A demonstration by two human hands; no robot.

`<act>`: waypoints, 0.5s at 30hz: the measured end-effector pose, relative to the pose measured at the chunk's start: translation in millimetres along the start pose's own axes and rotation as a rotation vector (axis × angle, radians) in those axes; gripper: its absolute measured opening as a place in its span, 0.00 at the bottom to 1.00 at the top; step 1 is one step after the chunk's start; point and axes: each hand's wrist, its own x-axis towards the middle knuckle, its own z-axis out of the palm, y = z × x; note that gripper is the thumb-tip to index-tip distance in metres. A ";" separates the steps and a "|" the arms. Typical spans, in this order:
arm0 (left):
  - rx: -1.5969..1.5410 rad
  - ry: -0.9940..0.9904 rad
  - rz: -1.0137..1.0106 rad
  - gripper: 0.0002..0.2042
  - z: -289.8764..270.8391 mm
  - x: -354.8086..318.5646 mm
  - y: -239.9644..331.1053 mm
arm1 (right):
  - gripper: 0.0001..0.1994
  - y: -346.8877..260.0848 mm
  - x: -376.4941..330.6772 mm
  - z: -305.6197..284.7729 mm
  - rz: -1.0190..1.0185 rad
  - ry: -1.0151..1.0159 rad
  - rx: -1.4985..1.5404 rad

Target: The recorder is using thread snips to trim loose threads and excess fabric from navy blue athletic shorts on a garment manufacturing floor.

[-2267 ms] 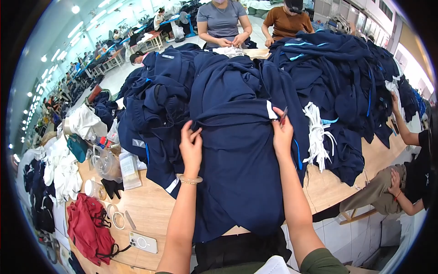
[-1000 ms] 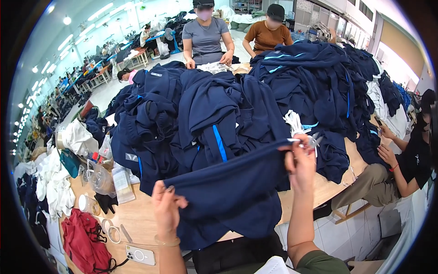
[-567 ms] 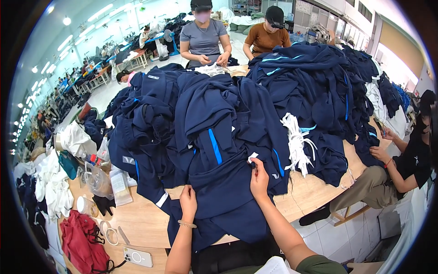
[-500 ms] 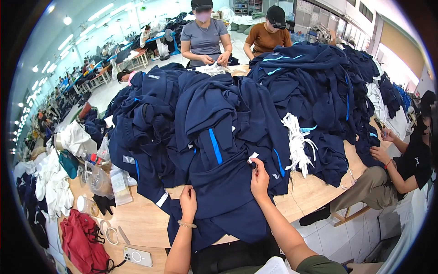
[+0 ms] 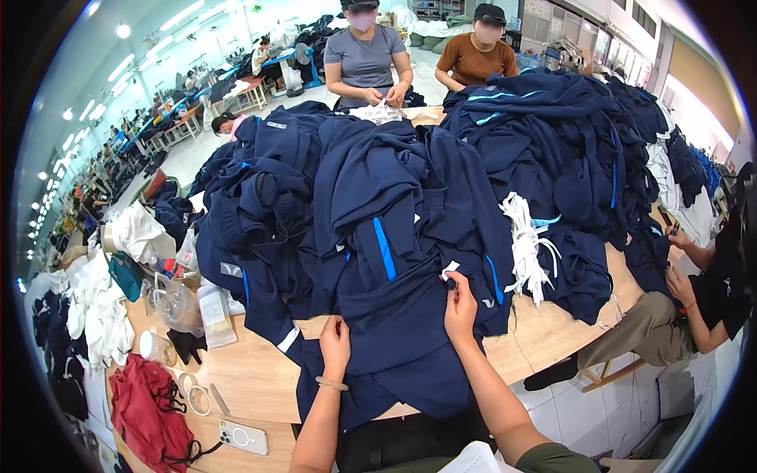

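Observation:
A navy garment (image 5: 394, 351) with a bright blue stripe is spread in front of me and hangs over the near table edge. My left hand (image 5: 335, 345) is closed on its left edge, fingertips turned into the cloth. On the opposite edge my right hand (image 5: 460, 310) pinches the fabric between thumb and fingers. Just above those fingertips a small white tag (image 5: 449, 270) sticks up; whether it is pinched too, I cannot tell. The garment's upper part merges with the heap behind it.
Piles of navy garments (image 5: 544, 150) cover the far side. White cords (image 5: 524, 252) hang at the right. On the left lie a red bag (image 5: 150, 414), tape rolls (image 5: 199, 400) and a phone (image 5: 243, 437). Two people stand across the table; another person (image 5: 710, 292) sits at the right.
The whole view has shifted slightly, so things appear a little to the right. Both hands keep their hold on the garment. The person in brown across the table has raised their head.

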 end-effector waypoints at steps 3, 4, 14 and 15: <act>0.013 0.014 0.032 0.05 0.5 1.0 -2.1 | 0.20 -0.6 0.1 0.7 0.004 0.000 -0.002; 0.004 0.017 0.034 0.05 0.8 0.8 -4.6 | 0.20 -1.0 0.3 1.3 -0.001 0.005 0.003; -0.009 0.016 0.040 0.05 2.7 1.1 -7.3 | 0.20 -2.6 1.3 0.8 0.007 0.006 0.007; -0.011 0.018 0.043 0.05 2.6 1.4 -7.0 | 0.19 0.2 -0.2 1.4 -0.017 0.013 0.007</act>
